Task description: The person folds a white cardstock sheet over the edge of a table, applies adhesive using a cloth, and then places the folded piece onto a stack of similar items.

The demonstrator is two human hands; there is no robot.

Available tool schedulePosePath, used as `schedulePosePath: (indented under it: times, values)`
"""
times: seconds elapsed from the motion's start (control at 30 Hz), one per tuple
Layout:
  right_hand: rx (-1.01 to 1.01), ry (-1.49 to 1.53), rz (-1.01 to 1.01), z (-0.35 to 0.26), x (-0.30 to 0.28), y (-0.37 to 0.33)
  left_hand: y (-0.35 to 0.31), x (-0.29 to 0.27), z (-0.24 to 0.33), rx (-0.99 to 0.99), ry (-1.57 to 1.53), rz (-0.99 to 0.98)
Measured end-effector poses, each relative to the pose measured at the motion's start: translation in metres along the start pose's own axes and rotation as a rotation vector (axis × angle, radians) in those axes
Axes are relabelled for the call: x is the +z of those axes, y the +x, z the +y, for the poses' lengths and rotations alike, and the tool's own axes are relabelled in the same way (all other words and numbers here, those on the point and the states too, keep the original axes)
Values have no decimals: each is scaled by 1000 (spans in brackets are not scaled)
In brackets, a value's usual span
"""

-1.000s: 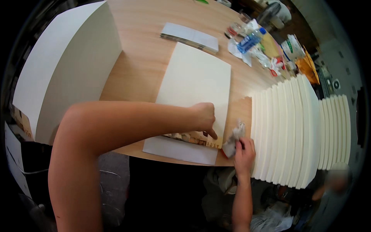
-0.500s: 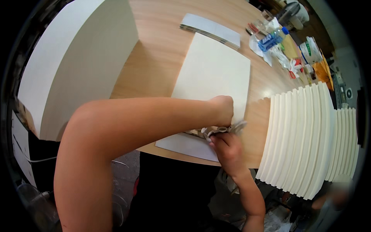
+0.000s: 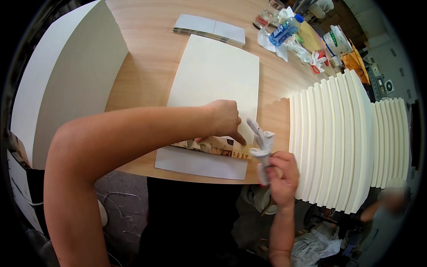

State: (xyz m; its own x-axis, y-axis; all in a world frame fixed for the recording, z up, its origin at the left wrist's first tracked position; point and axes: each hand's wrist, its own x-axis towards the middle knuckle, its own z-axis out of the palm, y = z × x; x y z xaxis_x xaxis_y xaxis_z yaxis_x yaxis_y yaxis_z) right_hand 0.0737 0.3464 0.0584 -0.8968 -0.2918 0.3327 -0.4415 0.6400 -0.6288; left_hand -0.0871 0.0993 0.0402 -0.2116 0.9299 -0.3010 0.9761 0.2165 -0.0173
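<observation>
My left arm reaches across a white board (image 3: 218, 71) lying on the table. The fingers of my left hand (image 3: 222, 118) are apart and press down near the board's close edge, one fingertip just above a printed, brown-patterned strip (image 3: 222, 150). A white sheet (image 3: 200, 164) lies along the near side of that strip. To the right of the strip, my right hand (image 3: 283, 175) is closed around a crumpled white cloth (image 3: 263, 144), raised above the table edge and slightly blurred. Part of the strip is hidden behind my left forearm.
A tall white stack (image 3: 82, 71) stands at left; ridged stacks of white boards (image 3: 331, 142) fill the right. Behind the board lies a small pale stack (image 3: 209, 29). A blue-capped bottle (image 3: 284, 32), a glass (image 3: 268, 15) and red-handled scissors (image 3: 316, 66) sit far right. Another person's arm (image 3: 371, 211) shows.
My right hand has moved right and away from my left hand, lifting the cloth off the strip. My left hand has gone from a fist to spread fingers. The view has shifted to the right.
</observation>
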Motion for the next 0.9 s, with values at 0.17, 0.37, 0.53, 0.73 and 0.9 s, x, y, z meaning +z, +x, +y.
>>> schedulePosePath:
  times: [0.17,0.37,0.53,0.73,0.9]
  values:
    - [-216,-326,-189,7,59,14,13,-5,-2,-20,68,-193]
    - [-343,-378,-238,12,61,20,7,-7,-2,4,47,-147]
    - [-511,-448,-238,1,97,29,9,2,0,-21,100,-84]
    - [-527,-443,-385,-67,200,59,12,-11,-3,4,27,-83]
    - [-507,-599,-267,-49,149,47,-5,-12,-6,-34,46,-105]
